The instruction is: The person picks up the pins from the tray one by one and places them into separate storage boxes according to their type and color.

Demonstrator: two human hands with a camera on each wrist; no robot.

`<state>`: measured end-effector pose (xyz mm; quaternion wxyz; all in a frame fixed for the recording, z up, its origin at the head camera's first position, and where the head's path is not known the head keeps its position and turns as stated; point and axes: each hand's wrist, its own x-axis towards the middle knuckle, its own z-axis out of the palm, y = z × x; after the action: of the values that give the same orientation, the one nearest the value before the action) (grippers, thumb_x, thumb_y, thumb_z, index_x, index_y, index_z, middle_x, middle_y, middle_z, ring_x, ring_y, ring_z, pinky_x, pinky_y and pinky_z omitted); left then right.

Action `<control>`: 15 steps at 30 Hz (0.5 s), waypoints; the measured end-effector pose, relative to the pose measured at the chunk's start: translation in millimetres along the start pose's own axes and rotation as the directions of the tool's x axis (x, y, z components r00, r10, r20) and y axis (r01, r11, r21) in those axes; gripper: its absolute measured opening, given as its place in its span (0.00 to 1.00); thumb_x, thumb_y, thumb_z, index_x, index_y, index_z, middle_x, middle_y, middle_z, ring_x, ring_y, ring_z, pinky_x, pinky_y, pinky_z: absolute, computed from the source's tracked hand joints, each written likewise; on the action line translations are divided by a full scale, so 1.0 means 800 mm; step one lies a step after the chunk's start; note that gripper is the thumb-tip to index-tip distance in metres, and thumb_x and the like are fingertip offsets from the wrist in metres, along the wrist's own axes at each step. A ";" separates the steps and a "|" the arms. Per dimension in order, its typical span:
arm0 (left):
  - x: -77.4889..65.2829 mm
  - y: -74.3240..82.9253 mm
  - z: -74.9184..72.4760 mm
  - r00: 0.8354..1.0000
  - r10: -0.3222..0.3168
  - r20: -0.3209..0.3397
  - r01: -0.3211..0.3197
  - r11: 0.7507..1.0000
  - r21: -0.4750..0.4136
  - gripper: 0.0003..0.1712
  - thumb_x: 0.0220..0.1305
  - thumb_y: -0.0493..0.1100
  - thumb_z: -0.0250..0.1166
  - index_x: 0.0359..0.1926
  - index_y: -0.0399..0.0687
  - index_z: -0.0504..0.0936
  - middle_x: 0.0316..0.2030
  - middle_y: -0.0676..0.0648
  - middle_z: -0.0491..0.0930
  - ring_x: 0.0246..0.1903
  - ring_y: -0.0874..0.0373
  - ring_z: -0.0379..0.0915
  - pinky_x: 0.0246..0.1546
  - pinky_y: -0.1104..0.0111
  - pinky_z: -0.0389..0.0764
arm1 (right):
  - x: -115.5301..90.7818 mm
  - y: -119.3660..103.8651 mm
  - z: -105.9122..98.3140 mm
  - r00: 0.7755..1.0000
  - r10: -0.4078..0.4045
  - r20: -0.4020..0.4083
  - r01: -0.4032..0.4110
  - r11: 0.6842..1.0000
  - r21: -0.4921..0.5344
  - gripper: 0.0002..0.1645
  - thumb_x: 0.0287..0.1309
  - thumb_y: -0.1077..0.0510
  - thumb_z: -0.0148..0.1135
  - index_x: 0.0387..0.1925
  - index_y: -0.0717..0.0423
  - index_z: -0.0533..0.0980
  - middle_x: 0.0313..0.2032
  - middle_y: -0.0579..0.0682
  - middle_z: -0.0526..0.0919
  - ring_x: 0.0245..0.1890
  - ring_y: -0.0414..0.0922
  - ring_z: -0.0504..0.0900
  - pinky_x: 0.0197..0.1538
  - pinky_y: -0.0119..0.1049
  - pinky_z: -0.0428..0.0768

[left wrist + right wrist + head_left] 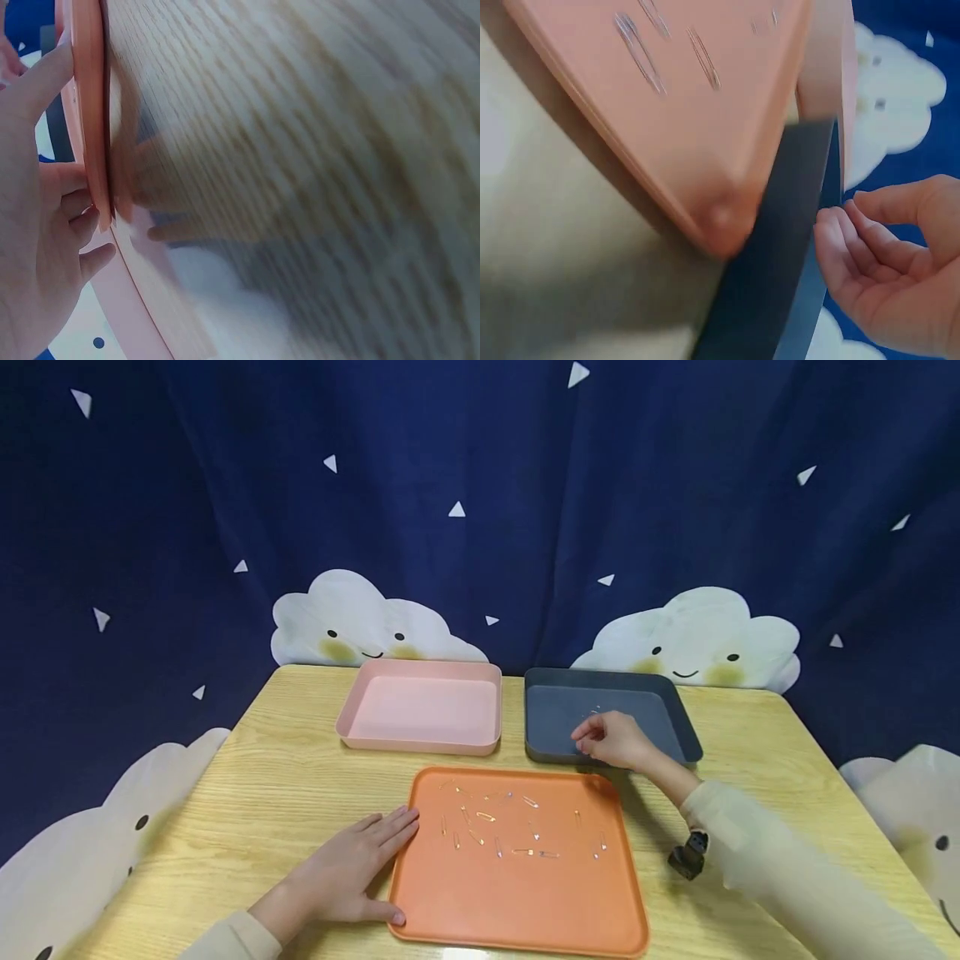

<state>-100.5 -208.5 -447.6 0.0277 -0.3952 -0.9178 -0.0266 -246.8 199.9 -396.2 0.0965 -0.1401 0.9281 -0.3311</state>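
Several small safety pins (pixel 486 817), gold and silver, lie scattered over the far half of an orange tray (pixel 517 910). My left hand (pixel 348 868) is spread at the tray's left side, fingertips and thumb touching its rim; the left wrist view shows the fingers against that edge. Over the near part of a dark grey tray (pixel 551 714) hovers my right hand (pixel 618 739), its fingers bent and the thumb close to the fingertips. Whether a pin is between them cannot be made out. Tiny shiny bits, apparently pins, show inside the dark tray beyond the hand.
A pink tray (pixel 420 747) stands at the back left, beside the dark one. All the trays are on a wooden table (pixel 285 777). Behind it hangs a dark blue curtain (pixel 405 435) with clouds and triangles. My right wrist carries a black device (pixel 688 855).
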 end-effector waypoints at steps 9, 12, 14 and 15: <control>0.000 0.001 -0.001 1.000 0.001 -0.019 -0.001 1.000 0.000 0.61 0.53 0.84 0.50 0.70 0.39 0.67 0.70 0.41 0.68 0.70 0.49 0.66 0.65 0.55 0.73 | -0.069 -0.009 0.031 0.984 -0.179 0.026 0.180 0.981 -0.078 0.05 0.50 0.67 0.68 0.32 0.62 0.83 0.25 0.48 0.86 0.25 0.31 0.78 0.31 0.23 0.77; -0.001 0.001 0.001 0.999 0.010 -0.044 -0.009 1.000 0.013 0.61 0.52 0.83 0.51 0.69 0.39 0.67 0.70 0.41 0.69 0.69 0.49 0.67 0.64 0.55 0.74 | -0.088 -0.008 0.036 0.985 -0.166 0.052 0.171 0.979 -0.110 0.07 0.46 0.64 0.73 0.30 0.60 0.82 0.24 0.45 0.84 0.25 0.29 0.75 0.29 0.23 0.76; -0.002 0.000 0.001 0.998 0.017 -0.060 -0.016 1.000 0.025 0.60 0.53 0.83 0.51 0.69 0.39 0.67 0.69 0.41 0.69 0.69 0.49 0.68 0.64 0.55 0.75 | -0.098 -0.006 0.038 0.986 -0.161 0.054 0.167 0.975 -0.147 0.09 0.44 0.63 0.75 0.28 0.58 0.82 0.22 0.43 0.82 0.24 0.29 0.72 0.29 0.23 0.73; -0.002 0.000 0.001 0.998 0.019 -0.064 -0.017 1.000 0.025 0.60 0.53 0.83 0.52 0.69 0.38 0.68 0.69 0.40 0.70 0.68 0.49 0.68 0.63 0.55 0.75 | -0.102 -0.005 0.039 0.985 -0.162 0.053 0.169 0.972 -0.163 0.10 0.43 0.62 0.76 0.27 0.57 0.81 0.22 0.42 0.81 0.23 0.29 0.72 0.29 0.24 0.72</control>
<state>-99.3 -209.8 -449.0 0.0623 -0.4020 -0.9131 -0.0277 -160.5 205.1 -409.9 0.0748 -0.2311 0.9356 -0.2563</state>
